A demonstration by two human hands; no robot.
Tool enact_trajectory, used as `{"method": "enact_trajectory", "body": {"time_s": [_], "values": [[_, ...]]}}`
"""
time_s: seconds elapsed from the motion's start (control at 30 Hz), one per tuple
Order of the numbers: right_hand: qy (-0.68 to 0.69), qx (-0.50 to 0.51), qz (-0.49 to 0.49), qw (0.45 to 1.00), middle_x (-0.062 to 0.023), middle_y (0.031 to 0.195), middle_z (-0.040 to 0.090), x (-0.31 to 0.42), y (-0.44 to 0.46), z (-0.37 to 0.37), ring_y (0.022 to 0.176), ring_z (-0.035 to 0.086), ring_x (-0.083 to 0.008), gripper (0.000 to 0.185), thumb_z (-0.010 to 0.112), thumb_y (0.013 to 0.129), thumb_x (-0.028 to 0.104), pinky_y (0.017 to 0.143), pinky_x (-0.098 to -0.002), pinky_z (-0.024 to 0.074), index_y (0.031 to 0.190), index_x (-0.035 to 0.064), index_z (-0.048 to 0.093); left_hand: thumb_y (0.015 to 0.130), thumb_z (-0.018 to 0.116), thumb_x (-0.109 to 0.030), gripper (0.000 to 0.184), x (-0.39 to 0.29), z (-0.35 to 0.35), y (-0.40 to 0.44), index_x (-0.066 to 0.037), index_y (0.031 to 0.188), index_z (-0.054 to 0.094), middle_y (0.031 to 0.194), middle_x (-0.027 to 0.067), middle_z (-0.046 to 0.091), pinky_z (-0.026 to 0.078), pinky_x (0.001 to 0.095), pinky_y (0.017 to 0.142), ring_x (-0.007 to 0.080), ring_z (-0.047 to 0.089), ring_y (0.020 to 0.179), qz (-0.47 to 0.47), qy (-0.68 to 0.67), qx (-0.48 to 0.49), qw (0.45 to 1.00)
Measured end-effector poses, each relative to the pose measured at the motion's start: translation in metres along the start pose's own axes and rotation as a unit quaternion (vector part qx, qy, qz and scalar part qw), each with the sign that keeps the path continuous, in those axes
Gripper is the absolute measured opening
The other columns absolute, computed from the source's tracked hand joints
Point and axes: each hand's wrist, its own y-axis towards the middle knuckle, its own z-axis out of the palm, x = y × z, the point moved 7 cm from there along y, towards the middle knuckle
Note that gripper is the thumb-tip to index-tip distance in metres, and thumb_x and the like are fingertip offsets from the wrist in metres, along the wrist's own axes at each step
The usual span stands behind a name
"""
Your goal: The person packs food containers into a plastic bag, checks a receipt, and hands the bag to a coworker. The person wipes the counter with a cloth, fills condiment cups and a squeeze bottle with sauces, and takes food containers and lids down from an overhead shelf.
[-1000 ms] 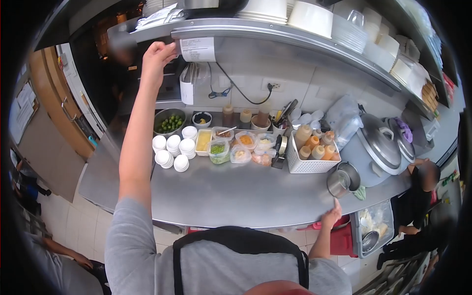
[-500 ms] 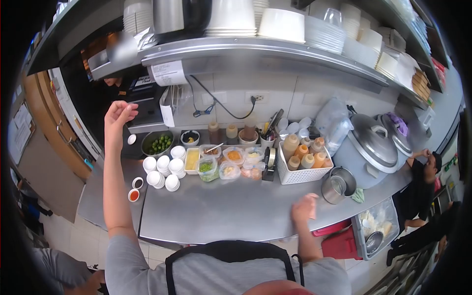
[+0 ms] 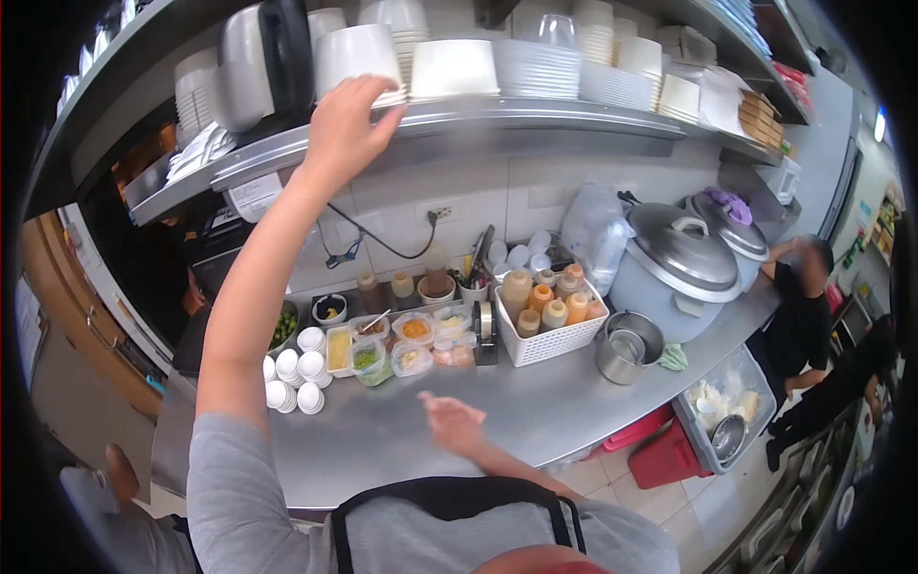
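My left hand (image 3: 354,124) is raised at the upper shelf (image 3: 459,117), fingers apart and curved in front of a stack of white bowls (image 3: 359,55); whether it touches them is unclear. Above the steel counter (image 3: 382,450), my right hand (image 3: 454,423) has its fingers spread, slightly blurred, and holds nothing. Beyond it sit small tubs of chopped food (image 3: 411,358), and stacks of small white cups (image 3: 311,365) stand to the left. A white basket of sauce bottles (image 3: 555,342) is to the right of the tubs.
Metal pots (image 3: 626,349) stand near large lidded containers (image 3: 674,263) on the right. A grey bin (image 3: 755,402) and a red bin (image 3: 665,454) are below the counter edge. One person (image 3: 803,316) is at the far right; another is at the lower left.
My left hand has moved right and up to the shelf's bowls, its fingers opening. My right hand has come left over the counter from beside the pots. The view has shifted right.
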Motion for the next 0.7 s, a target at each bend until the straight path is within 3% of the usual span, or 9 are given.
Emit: {"method": "enact_trajectory", "body": {"time_s": [0.03,0.1,0.17,0.27,0.33,0.4,0.53,0.63,0.7], "values": [[0.211,-0.046,0.05,0.975,-0.0073,0.135,0.042,-0.049,-0.014,-0.007,0.122,0.039,-0.0222,0.057,0.047,0.083,0.023,0.103,-0.0408,0.0275,0.135,0.0029,0.034,0.08,0.063,-0.02,0.023,0.0,0.015,0.015,-0.005,0.097,0.061,0.093,0.0113,0.063,0.046,0.035,0.078,0.0296,0.059,0.088,0.004,-0.004,-0.001,1.0],[0.038,-0.031,0.157,0.986,-0.0093,0.138,0.039,-0.124,-0.048,-0.035,0.121,0.041,-0.0224,0.058,0.047,0.082,0.024,0.101,-0.0399,0.0293,0.135,0.0029,0.033,0.081,0.062,-0.023,0.028,0.004,0.035,0.044,-0.007,0.104,0.06,0.096,0.0104,0.063,0.045,0.0372,0.081,0.03,0.057,0.093,0.032,0.006,-0.049,0.998],[-0.308,-0.082,0.167,0.933,-0.0115,0.137,0.039,-0.094,-0.065,-0.134,0.12,0.041,-0.026,0.061,0.049,0.083,0.032,0.1,-0.0405,0.0297,0.134,0.0019,0.033,0.08,0.063,-0.024,0.032,0.014,0.058,0.068,-0.007,0.106,0.059,0.098,0.0107,0.063,0.045,0.0381,0.081,0.0297,0.057,0.095,0.03,0.011,-0.041,0.999],[-0.424,-0.09,0.224,0.873,-0.0147,0.138,0.036,-0.135,-0.116,-0.159,0.12,0.04,-0.0301,0.064,0.051,0.083,0.038,0.098,-0.041,0.0315,0.132,0.0019,0.034,0.079,0.063,-0.03,0.039,0.032,0.09,0.098,-0.007,0.11,0.059,0.101,0.0113,0.063,0.045,0.0383,0.083,0.0292,0.058,0.097,-0.001,-0.008,-0.007,1.0],[-0.332,-0.068,0.334,0.879,-0.017,0.137,0.037,-0.158,-0.136,-0.17,0.123,0.037,-0.0335,0.071,0.056,0.08,0.043,0.098,-0.0411,0.0311,0.134,0.0027,0.034,0.079,0.063,-0.034,0.043,0.038,0.1,0.11,-0.007,0.111,0.06,0.103,0.0116,0.064,0.046,0.0376,0.084,0.0291,0.059,0.098,-0.024,-0.031,0.018,0.999],[-0.276,-0.042,0.35,0.894,-0.0184,0.132,0.043,-0.156,-0.127,-0.185,0.121,0.041,-0.0333,0.069,0.059,0.078,0.044,0.096,-0.041,0.0337,0.131,0.0034,0.039,0.076,0.064,-0.042,0.049,0.046,0.123,0.114,-0.008,0.111,0.062,0.103,0.0133,0.064,0.046,0.0375,0.084,0.03,0.06,0.098,-0.132,-0.033,0.256,0.957],[-0.024,-0.055,0.4,0.915,-0.0194,0.112,0.059,-0.1,-0.053,-0.26,0.106,0.055,-0.033,0.054,0.065,0.077,0.038,0.089,-0.0396,0.0422,0.118,0.0042,0.056,0.073,0.069,-0.04,0.044,0.049,0.123,0.122,-0.004,0.099,0.067,0.088,0.0167,0.066,0.047,0.0333,0.079,0.0279,0.063,0.088,-0.128,-0.087,0.258,0.954],[-0.059,-0.2,0.172,0.963,-0.0194,0.098,0.064,-0.027,0.02,-0.346,0.085,0.063,-0.0336,0.041,0.065,0.08,0.028,0.075,-0.0376,0.0492,0.111,0.0008,0.06,0.072,0.071,-0.035,0.049,0.041,0.116,0.125,-0.005,0.11,0.062,0.099,0.015,0.064,0.047,0.0345,0.079,0.0267,0.06,0.095,-0.127,-0.028,0.274,0.953],[-0.054,-0.223,0.096,0.968,-0.0189,0.1,0.063,0.02,0.062,-0.394,0.087,0.062,-0.0326,0.038,0.064,0.082,0.026,0.077,-0.0362,0.0484,0.109,0.0015,0.061,0.064,0.072,-0.025,0.03,0.048,0.113,0.131,-0.006,0.087,0.069,0.081,0.014,0.067,0.05,0.037,0.074,0.0282,0.064,0.076,-0.079,0.042,0.191,0.978]]}}
